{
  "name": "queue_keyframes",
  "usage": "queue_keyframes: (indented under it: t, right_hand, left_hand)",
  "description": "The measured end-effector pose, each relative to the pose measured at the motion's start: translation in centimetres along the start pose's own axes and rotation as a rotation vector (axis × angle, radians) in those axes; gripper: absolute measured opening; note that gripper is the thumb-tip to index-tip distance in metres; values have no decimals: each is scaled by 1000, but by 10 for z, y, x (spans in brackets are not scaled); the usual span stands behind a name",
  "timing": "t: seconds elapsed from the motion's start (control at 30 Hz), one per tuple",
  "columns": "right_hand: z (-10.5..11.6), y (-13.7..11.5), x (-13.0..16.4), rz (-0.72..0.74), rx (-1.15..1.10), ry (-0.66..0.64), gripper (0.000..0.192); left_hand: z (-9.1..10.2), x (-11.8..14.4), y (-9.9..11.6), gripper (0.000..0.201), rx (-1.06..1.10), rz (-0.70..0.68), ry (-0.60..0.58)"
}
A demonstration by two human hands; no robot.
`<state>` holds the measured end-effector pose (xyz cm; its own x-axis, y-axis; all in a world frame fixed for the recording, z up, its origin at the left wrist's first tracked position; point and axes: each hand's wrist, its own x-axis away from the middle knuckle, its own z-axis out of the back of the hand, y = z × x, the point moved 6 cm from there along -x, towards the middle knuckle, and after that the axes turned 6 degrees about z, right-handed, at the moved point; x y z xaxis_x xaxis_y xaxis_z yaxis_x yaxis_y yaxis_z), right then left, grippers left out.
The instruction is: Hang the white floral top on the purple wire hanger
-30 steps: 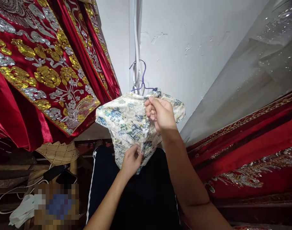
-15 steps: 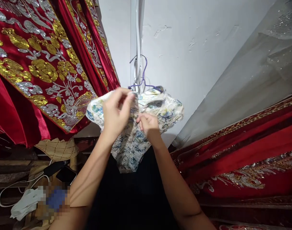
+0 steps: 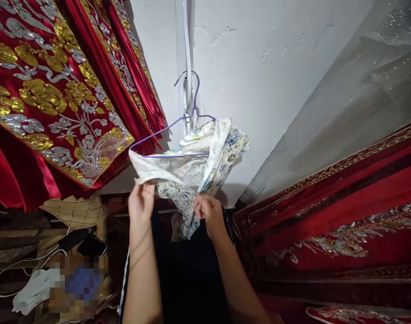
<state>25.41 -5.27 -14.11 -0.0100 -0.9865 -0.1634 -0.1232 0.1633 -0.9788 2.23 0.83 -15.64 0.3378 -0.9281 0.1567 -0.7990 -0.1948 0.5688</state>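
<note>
A white garment with a blue and yellow floral print hangs partly on a purple wire hanger. The hanger's left arm is bare along the top, and its left tip lies inside the cloth. My left hand pinches the cloth's edge just below that tip. Lower down, at the middle of the garment, my right hand is closed on the gathered front. The garment's right shoulder still covers the hanger's right arm, and its lower end hangs narrow and bunched.
Red embroidered garments hang at the left, and more red cloth is at the right beside a grey translucent sheet. A white strap runs down the wall. Lower left are a phone, cables and a white cloth.
My left hand has moved down and left, drawing the garment's left side off the hanger's top, so the left arm shows. My right hand stays on the front, slightly lower.
</note>
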Motion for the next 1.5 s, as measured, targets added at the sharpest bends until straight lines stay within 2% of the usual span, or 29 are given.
queue_keyframes:
  t: [0.1, 0.17, 0.23, 0.33, 0.4, 0.5, 0.57, 0.63, 0.7, 0.73, 0.8, 0.87, 0.93, 0.97, 1.03, 1.13, 1.23, 1.3, 1.37, 1.43, 1.5]
  right_hand:
    - [1, 2, 5, -35, 29, -73, 37]
    - [1, 6, 7, -78, 73, -176, 40]
    - [5, 11, 6, -112, 94, -211, 46]
    - [20, 12, 0, -63, 75, -58, 57]
    - [23, 8, -2, -2, 57, 0, 64]
    - [3, -3, 3, 2, -76, -137, 71]
    - [-14, -17, 6, 25, -156, -287, 58]
    - [-24, -34, 6, 88, -83, -435, 37]
    - [-23, -47, -4, 116, 64, -546, 25]
    - [-18, -52, -13, 118, 119, -563, 21]
    - [0, -63, -42, 151, 186, -486, 16]
    - [21, -79, -78, 282, 231, -282, 15]
    - [33, -93, -110, 457, 235, -87, 28]
    - [33, -94, -124, 494, 224, -52, 34]
    - [25, -81, -150, 441, 223, -81, 36]
    - [21, -50, -172, 279, 309, -108, 38]
    - [46, -38, -173, 287, 384, -13, 27]
    - [68, -41, -165, 317, 415, 31, 19]
    - [86, -52, -154, 341, 445, 32, 16]
    - [96, -65, -142, 360, 468, -2, 16]
    - [99, -77, -133, 353, 482, -32, 17]
  left_hand:
    - [-2, 19, -30, 8, -182, 32, -65]
    - [-12, 30, -33, 14, -292, 22, -126]
    - [-26, 42, -28, 18, -320, 11, -215]
    - [-49, 67, -23, 24, -334, 24, -396]
    - [-64, 87, -25, 26, -449, 15, -512]
    - [-86, 111, -30, 22, -740, -88, -683]
    - [-96, 117, -31, 20, -911, -171, -738]
    - [-97, 112, -31, 33, -1010, -202, -758]
    - [-91, 101, -33, 49, -1068, -143, -826]
    - [-85, 95, -35, 54, -1118, -85, -890]
    - [-68, 81, -38, 61, -1300, 25, -995]
    - [-50, 64, -30, 56, -1545, 34, -984]
    - [-39, 47, -11, 50, -1733, -44, -883]
    - [-37, 42, -1, 48, -1783, -83, -842]
    - [-37, 37, 16, 48, -1795, -107, -838]
    - [-38, 38, 32, 46, -1610, 6, -896]
    - [-31, 37, 48, 44, -1392, 140, -818]
    - [-29, 35, 60, 43, -1395, 170, -787]
    - [-33, 35, 71, 40, -1566, 134, -830]
    - [-44, 31, 81, 35, -1826, 20, -866]
    - [-60, 24, 90, 31, -2048, -143, -810]
